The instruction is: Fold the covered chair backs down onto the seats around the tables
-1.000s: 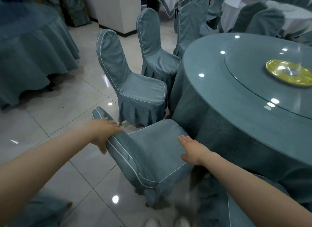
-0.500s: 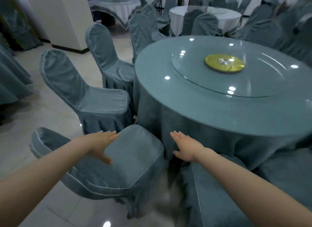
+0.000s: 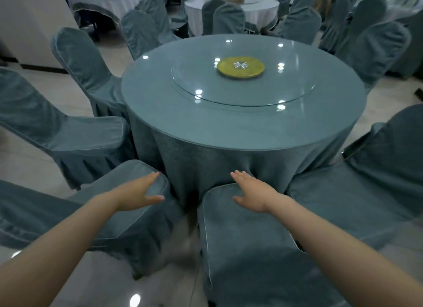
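Wide and flat (holding nothing) before the counter (image 3: 229,133): left grip (image 3: 137,193) over left chair (image 3: 137,169), right grip (image 3: 251,194) over right chair (image 3: 240,249).

Dim, bluish light; ceiling-lamp glare on the table (image 3: 229,133); edges warped, perhaps blurred.

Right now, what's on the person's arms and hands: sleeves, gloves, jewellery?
Nothing is worn. The left hand and right hand have no gloves, and no rings on the fingers that show. The left forearm and right forearm are uncovered to the frame edge: no sleeve, watch or wristband in view.
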A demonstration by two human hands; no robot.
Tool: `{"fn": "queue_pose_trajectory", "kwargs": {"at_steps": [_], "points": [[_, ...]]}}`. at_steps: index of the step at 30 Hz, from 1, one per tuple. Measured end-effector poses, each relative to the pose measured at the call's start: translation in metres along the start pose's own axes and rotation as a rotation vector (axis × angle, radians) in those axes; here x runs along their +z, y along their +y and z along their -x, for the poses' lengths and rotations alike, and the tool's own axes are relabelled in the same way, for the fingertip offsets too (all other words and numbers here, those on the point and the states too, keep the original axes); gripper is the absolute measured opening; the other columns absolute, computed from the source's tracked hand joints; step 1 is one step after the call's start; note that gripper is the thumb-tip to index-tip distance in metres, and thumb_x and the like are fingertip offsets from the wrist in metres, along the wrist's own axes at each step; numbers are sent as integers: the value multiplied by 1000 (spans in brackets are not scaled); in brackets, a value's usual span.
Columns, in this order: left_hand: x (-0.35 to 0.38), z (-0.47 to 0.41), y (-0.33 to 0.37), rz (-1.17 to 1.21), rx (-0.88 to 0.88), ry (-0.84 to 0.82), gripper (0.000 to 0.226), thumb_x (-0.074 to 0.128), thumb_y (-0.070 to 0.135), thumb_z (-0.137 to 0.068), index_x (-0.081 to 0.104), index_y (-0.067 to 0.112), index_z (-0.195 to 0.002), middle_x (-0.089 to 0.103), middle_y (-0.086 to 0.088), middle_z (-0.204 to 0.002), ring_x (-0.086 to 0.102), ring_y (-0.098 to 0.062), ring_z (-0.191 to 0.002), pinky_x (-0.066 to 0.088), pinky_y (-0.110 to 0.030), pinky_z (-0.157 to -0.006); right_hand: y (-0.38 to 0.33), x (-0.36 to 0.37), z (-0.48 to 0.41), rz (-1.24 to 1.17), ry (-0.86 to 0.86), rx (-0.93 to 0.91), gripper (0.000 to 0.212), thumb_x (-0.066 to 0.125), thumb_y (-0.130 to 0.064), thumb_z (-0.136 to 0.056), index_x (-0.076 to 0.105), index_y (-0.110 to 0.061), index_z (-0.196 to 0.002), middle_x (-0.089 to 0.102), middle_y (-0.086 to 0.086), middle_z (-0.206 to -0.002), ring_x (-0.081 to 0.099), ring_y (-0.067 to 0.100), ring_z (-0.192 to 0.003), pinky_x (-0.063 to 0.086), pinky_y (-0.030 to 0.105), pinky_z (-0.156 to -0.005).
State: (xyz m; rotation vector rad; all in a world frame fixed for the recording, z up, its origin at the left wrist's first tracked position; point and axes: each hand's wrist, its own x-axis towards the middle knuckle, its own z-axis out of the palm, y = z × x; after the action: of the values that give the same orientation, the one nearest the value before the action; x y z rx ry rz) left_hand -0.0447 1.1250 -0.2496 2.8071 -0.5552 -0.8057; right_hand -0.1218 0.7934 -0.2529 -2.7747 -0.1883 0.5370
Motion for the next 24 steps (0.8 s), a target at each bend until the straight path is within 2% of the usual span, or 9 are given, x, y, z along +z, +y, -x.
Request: {"fn": "queue_pose_trajectory", "kwargs": {"at_steps": [6,13,15,17,19,21,22,23,24], "points": [[53,25,49,95,-10,-59,88,48,66,-82,3,33,-150,9,13,-157,20,-9,-142,17,-25,-112,42,13,50,-35,-38,8,73,50,-37,-95,10,-18,-153,8,1,-160,8,15,-147,15,28,-117],[85,59,100,197,1,-7,76,48,60,-87,10,36,-149,19,10,-156,24,-11,-141,20,-25,-110,62,45,111,-42,-85,20,71,51,-40,-94,16,-19,-152,13,-1,-159,10,13,-146,16,28,-117],[95,72,117,224,19,23,71,48,58,-89,16,36,-149,26,8,-154,29,-12,-138,24,-26,-109,63,51,128,-50,-82,22,67,51,-39,-94,21,-19,-151,18,-1,-158,13,13,-146,16,26,-116],[108,85,134,271,59,32,64,49,54,-90,26,35,-146,33,9,-150,33,-8,-135,27,-23,-107,64,54,145,-72,-80,27,58,52,-38,-94,34,-20,-146,32,-1,-154,26,15,-142,22,24,-112],[126,100,154,325,106,14,56,50,52,-90,36,36,-141,40,13,-145,38,1,-127,29,-18,-101,66,51,163,-108,9,52,42,51,-39,-94,55,-21,-131,56,-3,-136,48,16,-127,35,24,-100],[143,111,172,379,131,-21,48,51,49,-91,45,34,-136,47,15,-139,42,7,-117,31,-11,-94,70,48,179,-164,115,79,30,49,-44,-93,69,-21,-96,71,-4,-97,63,18,-97,44,29,-79],[152,116,180,414,134,-37,45,52,48,-91,49,33,-134,50,15,-136,45,7,-114,33,-11,-94,72,47,188,-182,143,83,36,49,-49,-92,64,-19,-77,68,-3,-76,63,19,-80,45,32,-70],[162,122,190,441,135,-50,44,53,48,-91,51,31,-132,54,15,-132,48,6,-112,36,-13,-95,73,48,201,-193,130,87,44,48,-56,-88,57,-19,-67,63,-2,-64,61,18,-69,46,33,-65],[171,128,198,453,136,-58,45,55,49,-89,53,31,-130,56,17,-126,51,4,-109,39,-17,-97,75,52,213,-186,102,77,47,49,-65,-82,55,-22,-66,61,-4,-61,59,15,-64,47,34,-64]]}}
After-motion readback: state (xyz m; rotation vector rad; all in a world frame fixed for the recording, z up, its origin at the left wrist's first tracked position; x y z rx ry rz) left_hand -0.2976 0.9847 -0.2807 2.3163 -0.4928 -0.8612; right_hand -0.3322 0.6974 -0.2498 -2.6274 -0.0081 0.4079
